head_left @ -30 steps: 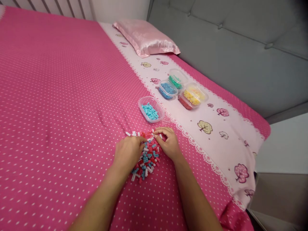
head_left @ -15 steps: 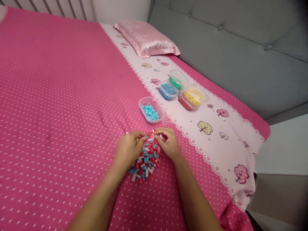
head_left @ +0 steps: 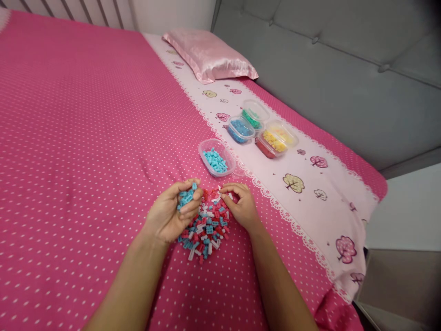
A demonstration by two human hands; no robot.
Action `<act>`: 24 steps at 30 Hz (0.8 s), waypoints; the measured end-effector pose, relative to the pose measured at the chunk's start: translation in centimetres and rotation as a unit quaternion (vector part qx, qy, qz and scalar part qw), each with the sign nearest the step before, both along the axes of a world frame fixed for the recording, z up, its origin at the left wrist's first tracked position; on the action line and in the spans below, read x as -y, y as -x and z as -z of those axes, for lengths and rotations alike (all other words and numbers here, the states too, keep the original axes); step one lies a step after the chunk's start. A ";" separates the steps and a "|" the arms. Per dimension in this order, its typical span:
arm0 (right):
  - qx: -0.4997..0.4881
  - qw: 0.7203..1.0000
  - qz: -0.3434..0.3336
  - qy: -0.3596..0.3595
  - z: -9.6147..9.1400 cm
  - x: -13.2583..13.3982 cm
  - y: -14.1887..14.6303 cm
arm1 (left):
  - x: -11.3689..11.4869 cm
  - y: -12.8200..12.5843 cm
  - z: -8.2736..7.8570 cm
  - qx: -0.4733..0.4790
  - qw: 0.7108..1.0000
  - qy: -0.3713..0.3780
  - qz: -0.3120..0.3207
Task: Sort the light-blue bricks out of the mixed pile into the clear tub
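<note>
My left hand [head_left: 174,209] is turned palm up, its fingers curled round several light blue toy bricks [head_left: 186,198]. One of those bricks shows between the thumb and fingertips. A mixed pile of small toy bricks [head_left: 210,225] in red, white, pink and blue lies on the bedspread between my hands. At the pile's far right edge rests my right hand [head_left: 241,207], thumb and forefinger bent close together by a white brick; whether it grips that brick is unclear. Just beyond the pile stands an open clear plastic tub [head_left: 227,168] with light blue bricks [head_left: 215,161] in it.
Further back are clear tubs of blue bricks [head_left: 241,128], green bricks [head_left: 251,118] and yellow bricks [head_left: 274,140], plus a red one under the yellow. A pink satin pillow [head_left: 210,55] lies by the grey headboard [head_left: 327,73]. The bedspread [head_left: 103,138] is pink and dotted.
My left hand has rolled from palm down to palm up and drawn slightly left, showing the light blue bricks held in it. My right hand has stayed in place.
</note>
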State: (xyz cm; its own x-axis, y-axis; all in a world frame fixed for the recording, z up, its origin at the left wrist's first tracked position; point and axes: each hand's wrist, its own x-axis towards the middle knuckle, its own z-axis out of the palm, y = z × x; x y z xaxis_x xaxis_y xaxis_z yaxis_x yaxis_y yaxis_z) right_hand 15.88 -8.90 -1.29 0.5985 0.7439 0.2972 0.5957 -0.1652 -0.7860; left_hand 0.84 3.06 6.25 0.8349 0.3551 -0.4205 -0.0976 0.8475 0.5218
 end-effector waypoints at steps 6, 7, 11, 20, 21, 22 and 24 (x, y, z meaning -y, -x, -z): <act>0.000 1.000 -0.002 0.004 0.1 0.0 -0.1 | -0.2 0.0 0.0 -0.014 1.000 -0.003 -0.024; 0.000 1.000 -0.002 0.004 0.1 0.0 -0.1 | -0.2 -0.1 0.1 -0.018 0.999 -0.007 -0.028; -0.001 1.000 0.000 0.003 0.1 0.0 -0.1 | 0.0 -0.3 0.8 -0.037 0.997 -0.056 -0.049; 0.006 1.000 -0.004 0.004 0.0 0.0 -0.1 | 1.0 -0.4 1.8 -0.256 0.844 -0.470 0.042; 0.005 1.000 -0.003 0.004 0.0 0.0 -0.1 | 1.1 -0.4 1.9 -0.275 0.803 -0.525 0.060; 0.005 1.000 -0.002 0.004 0.0 0.0 -0.1 | 1.1 -0.4 2.0 -0.288 0.765 -0.571 0.078; 0.008 1.000 -0.003 0.002 0.0 0.0 0.0 | 1.2 -0.4 2.3 -0.307 0.697 -0.638 0.113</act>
